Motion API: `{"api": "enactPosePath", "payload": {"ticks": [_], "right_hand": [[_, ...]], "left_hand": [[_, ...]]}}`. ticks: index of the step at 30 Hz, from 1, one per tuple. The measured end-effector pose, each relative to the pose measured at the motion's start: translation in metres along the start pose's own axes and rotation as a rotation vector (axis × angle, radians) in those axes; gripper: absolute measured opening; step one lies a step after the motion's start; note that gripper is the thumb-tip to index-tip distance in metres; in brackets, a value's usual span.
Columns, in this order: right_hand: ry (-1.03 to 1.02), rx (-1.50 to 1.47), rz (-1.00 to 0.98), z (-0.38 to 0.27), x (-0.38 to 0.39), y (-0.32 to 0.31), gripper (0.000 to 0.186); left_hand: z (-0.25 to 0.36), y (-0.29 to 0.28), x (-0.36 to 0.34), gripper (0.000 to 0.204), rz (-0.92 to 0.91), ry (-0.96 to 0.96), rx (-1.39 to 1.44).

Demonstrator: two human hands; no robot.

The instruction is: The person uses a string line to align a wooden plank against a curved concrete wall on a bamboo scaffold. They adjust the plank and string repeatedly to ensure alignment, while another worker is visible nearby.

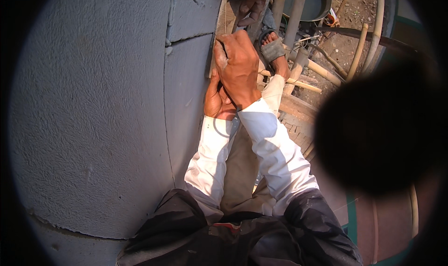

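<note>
My right hand [239, 65] is closed in a pinch beside the grey block wall [107, 102]. A thin string [226, 16] runs from its fingertips up along the wall toward the top edge. Just below and partly behind it, my left hand [215, 101] is turned palm up with curled fingers. My right wrist covers part of that hand, so what it holds, if anything, is hidden. Close to the wall, a wooden board [221, 18] stands behind the string. Another person's hand [252, 7] reaches in above mine, near the board.
My sandalled foot [273, 51] rests among bamboo poles [295, 16] and sticks. A large round basin [311, 4] sits beyond them. Bare, littered ground [354, 14] lies at the far right. A dark blurred shape [378, 130] blocks the right side of the view.
</note>
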State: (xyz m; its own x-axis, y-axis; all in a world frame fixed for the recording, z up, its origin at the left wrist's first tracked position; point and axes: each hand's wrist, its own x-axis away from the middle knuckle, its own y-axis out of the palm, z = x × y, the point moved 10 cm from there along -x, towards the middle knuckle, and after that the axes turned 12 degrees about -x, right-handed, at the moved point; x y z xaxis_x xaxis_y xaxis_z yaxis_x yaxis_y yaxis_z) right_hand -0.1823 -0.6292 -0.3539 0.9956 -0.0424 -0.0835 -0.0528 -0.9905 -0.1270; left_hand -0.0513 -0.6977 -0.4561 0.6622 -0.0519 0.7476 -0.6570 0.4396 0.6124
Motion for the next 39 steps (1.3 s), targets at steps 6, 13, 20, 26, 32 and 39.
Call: {"api": "enactPosePath", "payload": {"ticks": [6, 13, 20, 26, 32, 39], "right_hand": [[0.031, -0.034, -0.039, 0.003, 0.000, 0.002, 0.015], [0.065, -0.076, -0.134, 0.004, 0.012, 0.006, 0.013], [0.080, -0.091, -0.158, 0.005, 0.013, -0.005, 0.013], [0.018, -0.086, -0.054, 0.005, 0.008, 0.000, 0.015], [0.011, -0.068, -0.258, 0.004, 0.020, 0.009, 0.015], [0.027, -0.092, -0.071, 0.006, 0.009, -0.004, 0.016]], "left_hand": [[0.004, -0.006, 0.001, 0.032, 0.123, 0.027, -0.051], [0.010, -0.002, 0.002, 0.037, 0.216, 0.122, -0.089], [0.007, 0.009, 0.003, 0.038, -0.008, 0.034, -0.024], [0.003, -0.002, -0.002, 0.038, -0.046, 0.024, 0.008], [0.008, -0.004, 0.001, 0.039, -0.029, 0.054, 0.126], [0.009, 0.004, 0.003, 0.039, 0.015, 0.060, -0.023]]}}
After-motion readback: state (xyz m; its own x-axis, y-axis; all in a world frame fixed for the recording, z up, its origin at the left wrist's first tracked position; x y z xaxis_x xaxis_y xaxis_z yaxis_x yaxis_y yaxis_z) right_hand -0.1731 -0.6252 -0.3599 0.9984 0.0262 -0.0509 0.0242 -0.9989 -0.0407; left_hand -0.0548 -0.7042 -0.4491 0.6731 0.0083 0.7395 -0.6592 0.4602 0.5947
